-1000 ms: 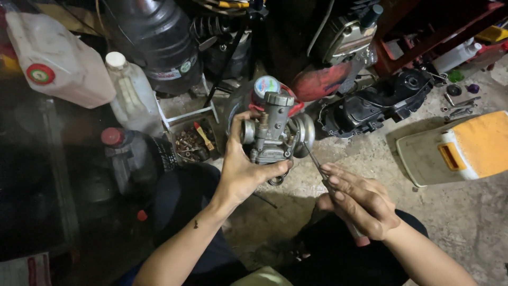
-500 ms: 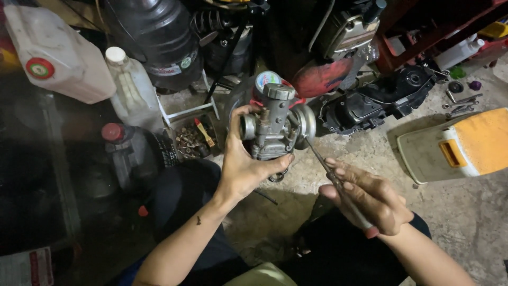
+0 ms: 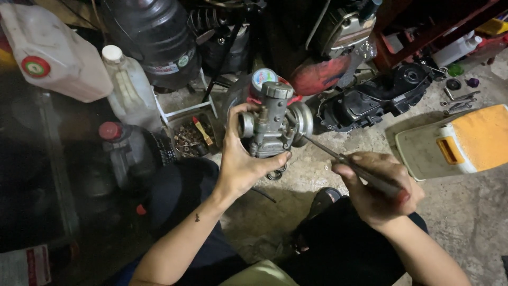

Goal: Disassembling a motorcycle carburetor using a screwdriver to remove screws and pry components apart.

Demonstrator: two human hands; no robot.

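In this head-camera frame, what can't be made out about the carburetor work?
- Head view: screwdriver tip, hidden behind the carburetor.
- Carburetor's underside and near face, covered by the left hand.
- Screwdriver handle, mostly wrapped by the right hand.
- Small parts in the tray: too small, dim.

Bare forearms, no sleeves, no gloves; small dark mark on left forearm [image 3: 197,217] at lower centre; dark trousers [image 3: 338,254] along bottom; black sandal [image 3: 321,198] near centre.
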